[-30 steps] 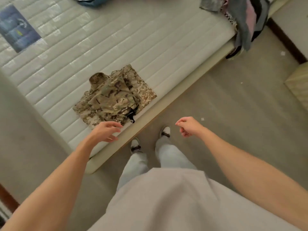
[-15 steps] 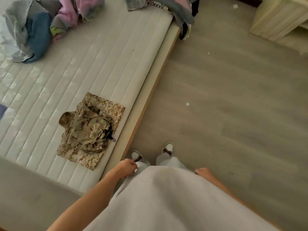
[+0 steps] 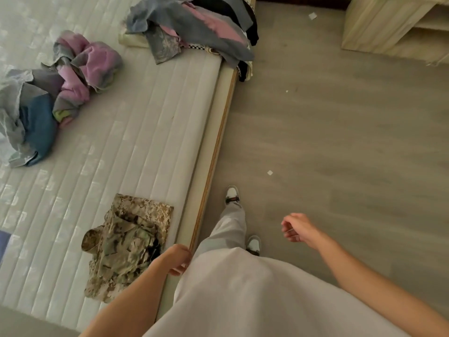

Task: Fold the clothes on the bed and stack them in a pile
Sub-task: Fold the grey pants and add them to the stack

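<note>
Both hands are empty: my left hand (image 3: 176, 260) hangs loosely curled at the near edge of the bed (image 3: 155, 132), just beside the folded camouflage pile (image 3: 126, 242), and my right hand (image 3: 297, 228) floats relaxed over the floor (image 3: 340, 142), gripping nothing. The pile sits close to the mattress edge at the near end. Unfolded clothes wait in two places: a pink and blue heap (image 3: 48, 98) well in from the edge, and a grey and pink heap (image 3: 194, 30) at the far end, part of it drooping over the side. That overhang is my main worry; a careless tug on one garment could drag its neighbours off onto the floor. The camouflage pile could also get knocked, since my left arm passes right above it. There is plenty of bare mattress between the heaps and the pile for spreading a garment, and the floor alongside the bed is open, with a wooden shelf unit (image 3: 393, 23) well off to the far right
</note>
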